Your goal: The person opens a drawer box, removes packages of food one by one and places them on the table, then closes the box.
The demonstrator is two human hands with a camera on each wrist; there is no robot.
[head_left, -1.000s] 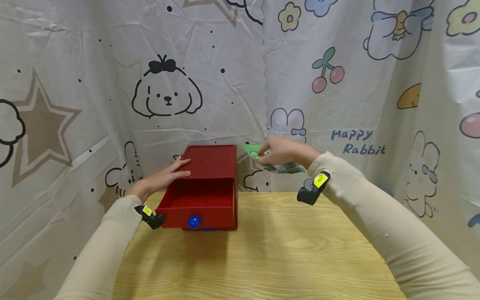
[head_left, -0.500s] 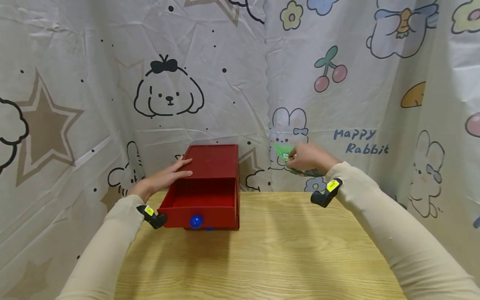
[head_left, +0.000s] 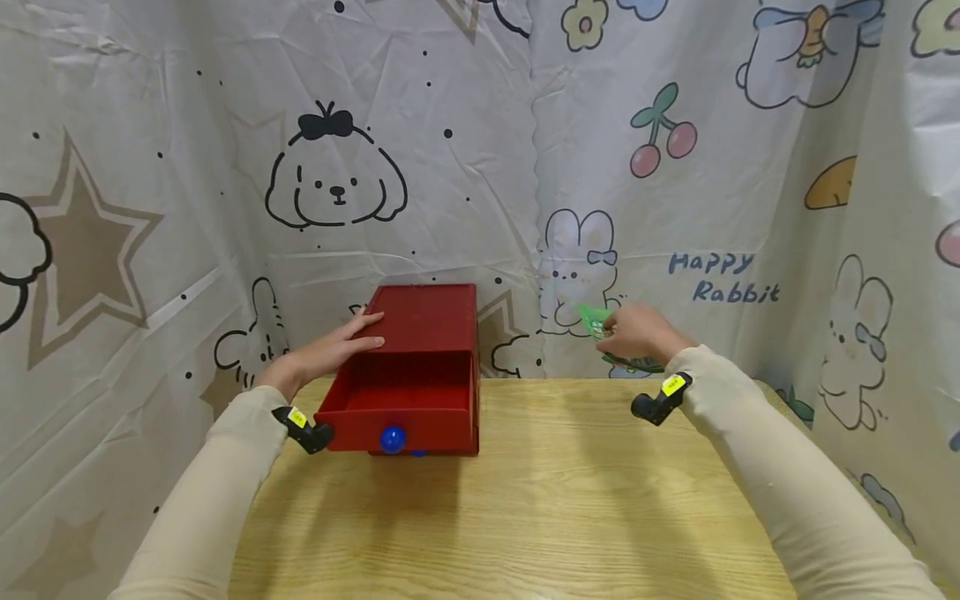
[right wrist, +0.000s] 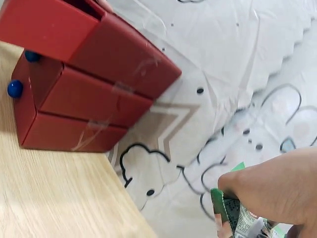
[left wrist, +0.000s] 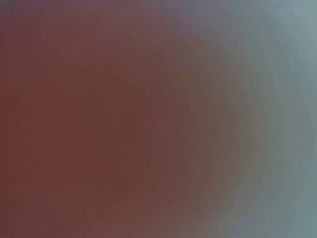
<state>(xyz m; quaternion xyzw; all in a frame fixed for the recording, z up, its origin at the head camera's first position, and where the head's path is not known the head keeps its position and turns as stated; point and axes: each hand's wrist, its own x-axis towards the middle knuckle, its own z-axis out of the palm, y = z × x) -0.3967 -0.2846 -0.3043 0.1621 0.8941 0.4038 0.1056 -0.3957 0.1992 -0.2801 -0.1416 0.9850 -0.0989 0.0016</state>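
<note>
A red drawer cabinet (head_left: 429,315) stands on the table with its top drawer (head_left: 442,430) pulled out; a round blue knob (head_left: 392,438) is on the drawer's front. My left hand (head_left: 322,357) rests on the left edge of the cabinet's top, fingers extended. To the right of the cabinet, my right hand (head_left: 643,335) pinches a green plastic snack packet (head_left: 593,319), held up above the table's far edge. Printed text shows on the packet (right wrist: 229,213) in the right wrist view, partly covered by the hand. The left wrist view is only a reddish blur.
The wooden table (head_left: 540,508) extends in front of the cabinet and to its right. A white curtain (head_left: 465,192) with cartoon prints hangs close behind the table and along both sides. Two lower tiers of the cabinet (right wrist: 94,96) show from the side in the right wrist view.
My right hand has moved to the right and a little lower, carrying the snack packet farther from the cabinet. The left hand and the pulled-out drawer stay where they were.
</note>
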